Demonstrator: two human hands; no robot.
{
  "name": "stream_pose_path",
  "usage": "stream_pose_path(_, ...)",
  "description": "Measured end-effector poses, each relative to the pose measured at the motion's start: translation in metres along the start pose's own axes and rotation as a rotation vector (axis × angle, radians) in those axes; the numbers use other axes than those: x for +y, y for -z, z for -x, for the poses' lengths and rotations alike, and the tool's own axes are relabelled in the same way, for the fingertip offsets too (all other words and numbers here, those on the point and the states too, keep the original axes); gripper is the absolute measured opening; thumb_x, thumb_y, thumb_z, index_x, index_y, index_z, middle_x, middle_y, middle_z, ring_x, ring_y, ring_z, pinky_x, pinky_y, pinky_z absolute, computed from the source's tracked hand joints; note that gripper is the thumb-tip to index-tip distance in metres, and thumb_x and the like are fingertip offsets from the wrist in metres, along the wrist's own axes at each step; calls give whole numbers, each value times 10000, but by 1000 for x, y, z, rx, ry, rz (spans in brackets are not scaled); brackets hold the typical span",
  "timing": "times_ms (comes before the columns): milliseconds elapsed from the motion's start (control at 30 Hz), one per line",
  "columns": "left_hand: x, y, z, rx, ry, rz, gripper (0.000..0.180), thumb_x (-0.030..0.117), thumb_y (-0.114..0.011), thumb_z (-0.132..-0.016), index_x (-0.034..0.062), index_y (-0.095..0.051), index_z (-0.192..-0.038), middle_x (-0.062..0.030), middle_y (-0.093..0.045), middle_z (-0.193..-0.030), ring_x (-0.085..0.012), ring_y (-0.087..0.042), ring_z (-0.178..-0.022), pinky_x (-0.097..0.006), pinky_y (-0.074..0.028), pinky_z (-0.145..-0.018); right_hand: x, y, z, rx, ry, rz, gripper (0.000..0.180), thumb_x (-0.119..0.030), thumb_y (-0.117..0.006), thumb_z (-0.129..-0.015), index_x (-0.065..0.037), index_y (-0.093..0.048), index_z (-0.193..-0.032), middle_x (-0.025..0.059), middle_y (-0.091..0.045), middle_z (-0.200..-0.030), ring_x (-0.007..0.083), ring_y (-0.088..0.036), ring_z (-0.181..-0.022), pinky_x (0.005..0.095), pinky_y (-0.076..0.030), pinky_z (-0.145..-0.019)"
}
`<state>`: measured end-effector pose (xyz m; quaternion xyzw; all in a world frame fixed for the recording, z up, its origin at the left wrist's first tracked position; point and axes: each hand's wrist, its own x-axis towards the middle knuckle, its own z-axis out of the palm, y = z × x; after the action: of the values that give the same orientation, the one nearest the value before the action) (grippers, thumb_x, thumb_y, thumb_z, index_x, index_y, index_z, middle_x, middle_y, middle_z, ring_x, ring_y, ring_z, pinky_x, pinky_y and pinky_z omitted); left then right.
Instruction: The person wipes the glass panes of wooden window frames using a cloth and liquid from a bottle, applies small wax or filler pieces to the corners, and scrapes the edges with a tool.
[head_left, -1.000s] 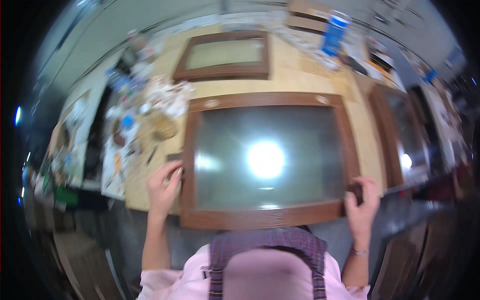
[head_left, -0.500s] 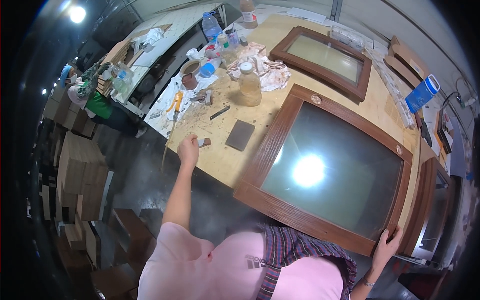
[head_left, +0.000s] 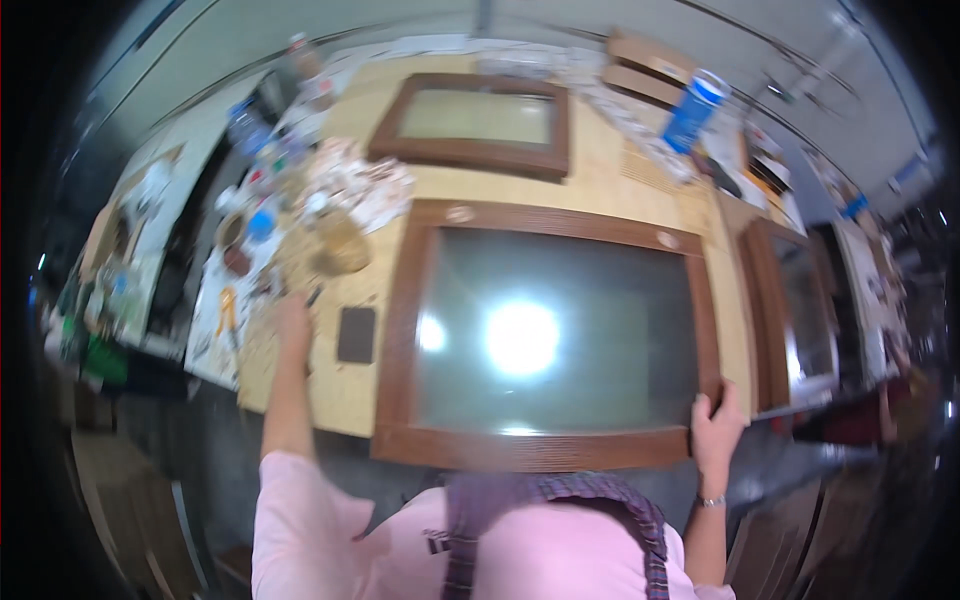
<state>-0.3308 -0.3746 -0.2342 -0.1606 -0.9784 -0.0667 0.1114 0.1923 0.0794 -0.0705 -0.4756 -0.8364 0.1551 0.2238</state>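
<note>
A large brown wooden-framed glass door (head_left: 540, 452) lies on the table in front of me, with a bright lamp reflected in its pane. My right hand (head_left: 718, 425) grips the frame at its lower right corner, thumb on top. To the left, my left hand (head_left: 293, 318) is over the tabletop near a short dark strip (head_left: 314, 296); motion smears its fingers, so what they hold does not show. Between that hand and the door lies a dark grey rectangular pad (head_left: 356, 334). A jar of yellowish liquid (head_left: 343, 243) stands beyond the hand, beside a stained cloth (head_left: 360, 185).
A smaller framed glass door (head_left: 470, 150) lies farther back. At the right are a blue container (head_left: 694, 112) and another framed door (head_left: 768, 310). An orange-handled tool (head_left: 226, 312), a brown cup (head_left: 236, 262) and bottles (head_left: 247, 128) crowd the left side.
The view has swung to the right. My left hand has moved farther forward over the table, away from the small grey-brown piece it was at. My right hand stays on the door's corner.
</note>
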Motion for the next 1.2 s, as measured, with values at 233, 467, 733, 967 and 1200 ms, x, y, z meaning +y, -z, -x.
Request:
stream_pose_path(233,15,4,-7,-111,-109,-231,121,27,-565,-869,34,-650,-955,-204,-688,-940,-409,-678,-900,-515,-544,-769,-6,3,0,20,-86,10,427,-182,-657,-825,-2,-585,-1205,285,-679,-928,463,-661,-871,505,-528,-781)
stream_pose_path(467,-17,-25,-24,-144,-38,-333,127,46,-531,-906,25,-641,-963,-207,-687,-998,-401,-680,-936,-484,-554,-785,-12,6,3,37,-103,-64,439,-215,-662,-817,-18,-587,-1202,257,-679,-978,429,-661,-907,481,-531,-802)
stream_pose_path(733,-28,-27,-25,275,262,18,223,101,-513,-941,5,-633,-1103,-205,-672,-868,-377,-678,-870,-436,-542,-739,-5,5,1,96,-54,-50,423,-186,-668,-812,-7,-589,-1187,252,-689,-968,431,-670,-883,472,-541,-784)
stream_pose_path(967,142,139,-38,9,86,1451,154,153,-567,-1013,49,-624,-1110,27,-560,-785,-58,-510,-650,-215,-430,-588,10,16,-3,-23,-119,-163,480,-226,-733,-785,17,-603,-1178,248,-681,-1024,400,-676,-916,441,-539,-825)
stream_pose_path(1200,391,206,39,-499,-641,1089,78,-6,-660,-884,1,-640,-959,-2,-602,-833,-89,-557,-734,-240,-467,-666,22,33,-24,-222,-61,-216,534,-272,-801,-752,80,-652,-1125,241,-675,-1020,383,-668,-926,413,-530,-834)
